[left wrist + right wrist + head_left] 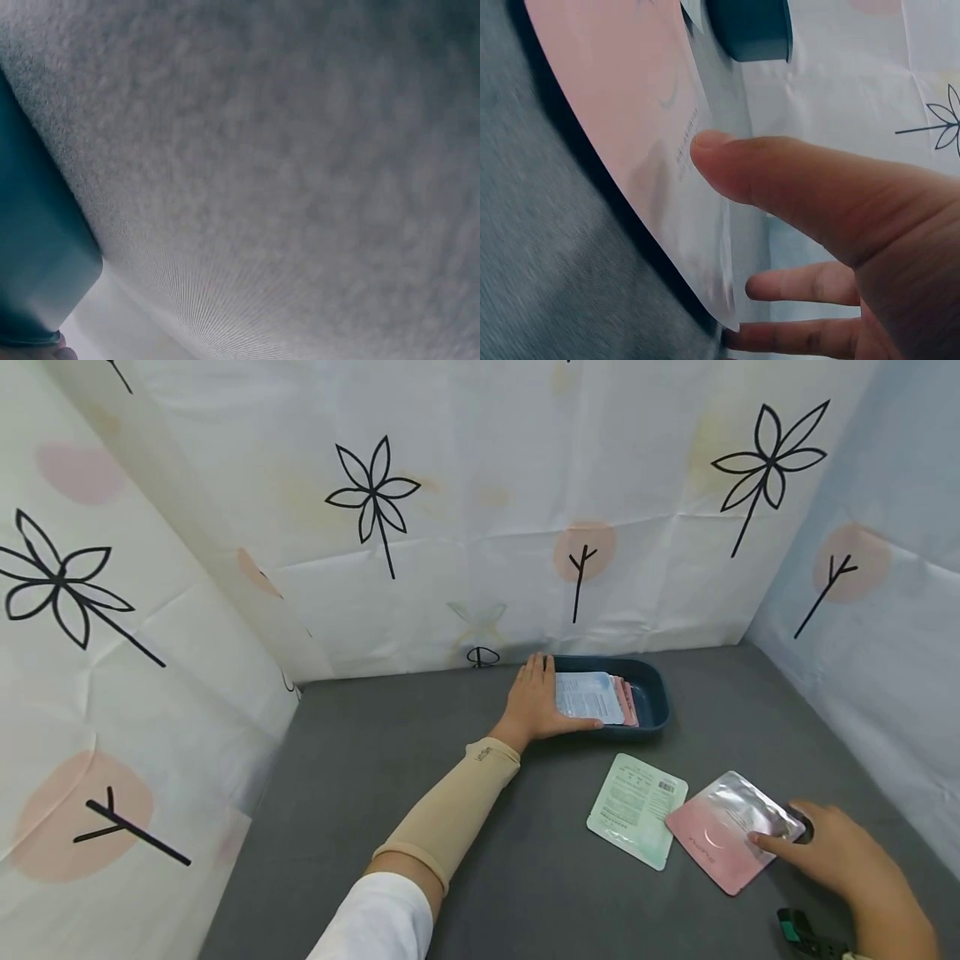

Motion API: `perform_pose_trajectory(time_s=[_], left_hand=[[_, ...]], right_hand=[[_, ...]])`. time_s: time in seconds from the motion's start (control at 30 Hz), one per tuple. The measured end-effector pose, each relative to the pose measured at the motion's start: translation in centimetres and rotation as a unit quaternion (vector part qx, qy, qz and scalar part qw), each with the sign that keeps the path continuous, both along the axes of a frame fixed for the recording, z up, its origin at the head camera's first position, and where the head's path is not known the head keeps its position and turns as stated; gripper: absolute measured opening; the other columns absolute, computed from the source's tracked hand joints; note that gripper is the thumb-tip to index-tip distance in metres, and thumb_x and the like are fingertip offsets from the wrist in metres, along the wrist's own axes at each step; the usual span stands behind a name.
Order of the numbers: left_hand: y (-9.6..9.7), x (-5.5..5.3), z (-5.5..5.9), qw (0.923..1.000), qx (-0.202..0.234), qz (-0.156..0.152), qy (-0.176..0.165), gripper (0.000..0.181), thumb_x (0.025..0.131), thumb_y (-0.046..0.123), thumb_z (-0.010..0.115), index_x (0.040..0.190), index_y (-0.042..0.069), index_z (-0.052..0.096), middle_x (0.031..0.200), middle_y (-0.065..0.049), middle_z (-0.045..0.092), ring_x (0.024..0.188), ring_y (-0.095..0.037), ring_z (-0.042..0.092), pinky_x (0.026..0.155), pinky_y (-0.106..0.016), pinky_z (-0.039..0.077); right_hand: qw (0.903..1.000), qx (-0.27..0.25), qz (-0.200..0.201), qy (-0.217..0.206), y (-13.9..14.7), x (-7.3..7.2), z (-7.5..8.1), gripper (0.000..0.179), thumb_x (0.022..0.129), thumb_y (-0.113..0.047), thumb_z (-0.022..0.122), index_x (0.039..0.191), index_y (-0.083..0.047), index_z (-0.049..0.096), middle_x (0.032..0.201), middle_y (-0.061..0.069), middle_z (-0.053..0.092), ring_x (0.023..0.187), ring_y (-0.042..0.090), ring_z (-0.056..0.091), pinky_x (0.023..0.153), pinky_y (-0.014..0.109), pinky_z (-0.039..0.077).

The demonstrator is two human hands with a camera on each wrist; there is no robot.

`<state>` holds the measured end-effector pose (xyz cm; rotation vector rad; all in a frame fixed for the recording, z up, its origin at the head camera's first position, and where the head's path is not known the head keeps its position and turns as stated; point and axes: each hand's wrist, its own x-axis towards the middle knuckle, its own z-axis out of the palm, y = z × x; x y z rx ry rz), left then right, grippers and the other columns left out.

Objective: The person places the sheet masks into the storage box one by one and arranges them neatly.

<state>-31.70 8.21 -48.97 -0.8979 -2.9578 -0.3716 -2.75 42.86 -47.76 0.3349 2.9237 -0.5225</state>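
Note:
In the head view my left hand (536, 706) holds the left end of a dark blue tray (654, 693), thumb along the front rim and fingers reaching toward the back. The tray's outer wall (37, 225) fills the left side of the left wrist view, with a fingertip at its rim. My right hand (843, 852) is at the upper right corner of a pink and silver sachet (723, 839). The thumb (739, 161) is over the sachet's face; the other fingers extend beside its edge. Whether they grip it is unclear.
A light green sachet (637, 810) lies beside the pink one, their edges meeting. Inside the tray are a pale blue sachet (588, 697) and pink sachets (626, 702). The grey table (360, 793) is bordered by patterned cloth walls (465, 527) at the back and sides.

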Motion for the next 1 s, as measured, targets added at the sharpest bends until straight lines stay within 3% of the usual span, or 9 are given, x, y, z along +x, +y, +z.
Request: perform_pose_trajectory(time_s=[0.4, 0.67, 0.83, 1.0], left_hand=[[0.3, 0.0, -0.5, 0.9998, -0.016, 0.013, -0.005, 0.149, 0.071, 0.1, 0.058, 0.17, 0.003, 0.006, 0.179, -0.017, 0.009, 0.168, -0.029, 0.004, 0.135, -0.044, 0.011], [0.3, 0.1, -0.2, 0.9996, -0.019, 0.02, 0.001, 0.148, 0.071, 0.1, 0.056, 0.17, 0.003, 0.005, 0.179, -0.016, 0.011, 0.168, -0.028, 0.006, 0.136, -0.044, 0.009], [0.2, 0.2, -0.2, 0.9996, -0.016, 0.021, 0.007, 0.146, 0.071, 0.1, 0.057, 0.171, 0.005, 0.006, 0.179, -0.016, 0.012, 0.168, -0.028, 0.008, 0.136, -0.044, 0.01], [0.3, -0.1, -0.4, 0.9995, -0.021, 0.024, -0.003, 0.146, 0.07, 0.1, 0.058, 0.172, 0.01, 0.005, 0.18, -0.016, 0.009, 0.168, -0.028, 0.004, 0.136, -0.044, 0.008]], right_hand=[[0.9994, -0.012, -0.033, 0.001, -2.2, 0.0, -0.4, 0.101, 0.086, -0.067, 0.075, 0.142, 0.014, 0.051, 0.128, 0.047, 0.045, 0.106, 0.065, 0.052, 0.078, 0.071, 0.05], [0.9989, -0.023, -0.014, 0.039, -1.8, -1.0, -0.8, 0.082, 0.084, -0.058, 0.083, 0.129, 0.007, 0.063, 0.127, 0.048, 0.048, 0.108, 0.064, 0.052, 0.083, 0.072, 0.049], [0.997, -0.042, -0.009, 0.064, -1.7, -1.7, -1.1, 0.075, 0.08, -0.052, 0.088, 0.125, 0.004, 0.067, 0.122, 0.045, 0.053, 0.108, 0.055, 0.052, 0.076, 0.057, 0.05], [0.9939, -0.06, -0.02, 0.09, -1.7, -2.1, -1.5, 0.068, 0.077, -0.047, 0.092, 0.12, 0.001, 0.069, 0.102, 0.028, 0.061, 0.093, 0.037, 0.053, 0.067, 0.037, 0.04]])
